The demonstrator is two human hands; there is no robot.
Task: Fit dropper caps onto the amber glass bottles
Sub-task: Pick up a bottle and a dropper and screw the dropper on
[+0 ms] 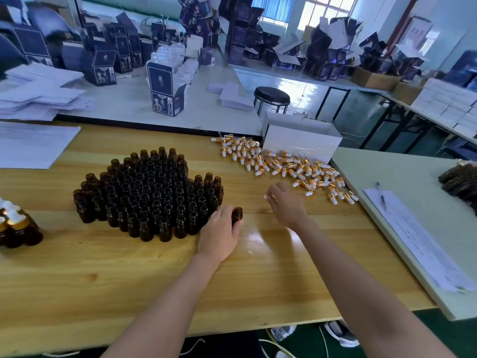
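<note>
A dense cluster of open amber glass bottles point(152, 192) stands on the wooden table point(129, 275). At its right edge my left hand point(219, 233) grips one upright amber bottle point(237, 214). To the right, my right hand point(286, 202) pinches a dropper cap point(267, 197) with a white bulb, held above the table and apart from the bottle. A loose pile of gold-and-white dropper caps point(281, 164) lies farther back right. Several capped bottles point(15, 226) stand at the table's left edge.
A white open box point(299, 138) sits behind the cap pile. Papers and a pen point(381, 195) lie on the pale table at the right, with dark bottles point(462, 182) at its far edge. White sheets point(33, 143) lie back left. A black stool point(271, 96) stands beyond.
</note>
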